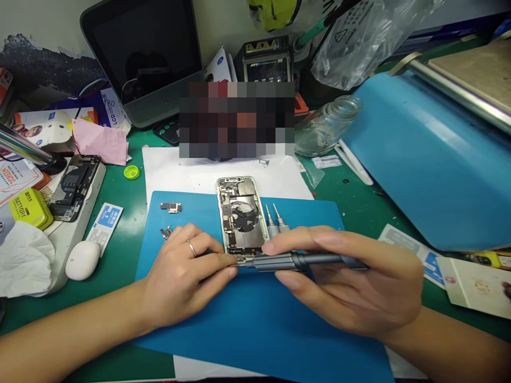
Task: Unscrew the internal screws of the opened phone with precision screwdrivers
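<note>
An opened phone [244, 215] lies on the blue mat [255, 314], its inner parts showing. My right hand [355, 282] grips a dark grey screwdriver [279, 261], held nearly level with its tip pointing left at the phone's bottom edge. At that same edge my left hand [189, 271], with a ring on one finger, has thumb and forefinger pinched together by the screwdriver tip; what they hold, if anything, is hidden. Two more screwdrivers [275, 221] lie right of the phone, partly behind my right hand. Small metal parts, a bracket [171, 207] and a cluster [165, 232], rest to the left.
Another opened phone [75, 186] lies on a white box at left, near a white earbud case [82, 260]. A monitor [143, 53] stands behind. A glass jar [329, 125] lies tilted at the back right, beside white tweezers [354, 162] and a large blue sheet [431, 159].
</note>
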Motion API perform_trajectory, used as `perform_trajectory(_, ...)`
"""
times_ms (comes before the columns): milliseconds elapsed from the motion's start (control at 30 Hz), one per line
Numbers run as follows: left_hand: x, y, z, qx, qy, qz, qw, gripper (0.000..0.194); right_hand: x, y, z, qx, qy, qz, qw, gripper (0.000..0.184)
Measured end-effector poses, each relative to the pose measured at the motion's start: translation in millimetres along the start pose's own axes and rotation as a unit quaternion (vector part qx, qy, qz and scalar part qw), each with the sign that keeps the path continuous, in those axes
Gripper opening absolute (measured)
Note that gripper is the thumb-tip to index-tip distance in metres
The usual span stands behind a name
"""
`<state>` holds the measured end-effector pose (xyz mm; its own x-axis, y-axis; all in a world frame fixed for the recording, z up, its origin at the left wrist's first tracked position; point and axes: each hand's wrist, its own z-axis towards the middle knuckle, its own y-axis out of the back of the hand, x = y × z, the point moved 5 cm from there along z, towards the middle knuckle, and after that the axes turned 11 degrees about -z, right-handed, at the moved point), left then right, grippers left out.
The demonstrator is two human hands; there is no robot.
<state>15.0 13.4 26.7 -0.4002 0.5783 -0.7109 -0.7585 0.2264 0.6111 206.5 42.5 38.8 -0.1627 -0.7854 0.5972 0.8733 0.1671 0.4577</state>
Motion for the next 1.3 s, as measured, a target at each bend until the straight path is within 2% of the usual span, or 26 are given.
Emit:
perform_trajectory(233,-1.1,-0.5,-0.6,0.006,-0.003,-0.01,1.0,0.01,1.3,-1.9,1.9,0.005,-0.002,-0.005,1.0,0.076)
perform_trajectory(467,-0.2,-2.6,-0.3,0.017,-0.022,-0.019,0.999,0.01,1.3,-4.8,5.3,0.003,-0.005,-0.024,1.0,0.057)
perform_trajectory(633,-1.8,-2.4,0.3,0.02,-0.023,-0.017,0.999,0.01,0.4,-4.7,1.1,0.008,-0.003,-0.024,1.0,0.068)
perform_trajectory(833,-1.4,-2.3,-0.1,0.02,-0.012,-0.007,1.0,0.017,-1.0,-5.4,-1.9,0.021,-0.032,-0.025,0.999,0.073)
perform_trajectory(967,-3.1,1.8,-1.9,-0.024,-0.011,-0.001,1.0,0.027,-3.8,-1.8,-1.7,-0.015,-0.027,-0.031,0.999,0.078)
perform_trajectory(1067,-7.5,3.3,-3.3,-0.037,-0.034,0.026,0.998,0.02,-7.9,2.8,0.1,-0.056,-0.006,-0.029,0.998,0.083)
perform_trajectory(1167,-13.3,-2.6,-6.2,0.005,-0.091,0.073,0.993,0.013,-13.6,7.4,3.5,-0.094,0.0,-0.048,0.994,0.08)
perform_trajectory(1300,-15.4,-12.0,-12.8,0.055,-0.142,0.123,0.981,0.024,-8.0,14.0,14.2,-0.143,0.015,-0.089,0.986,0.075)
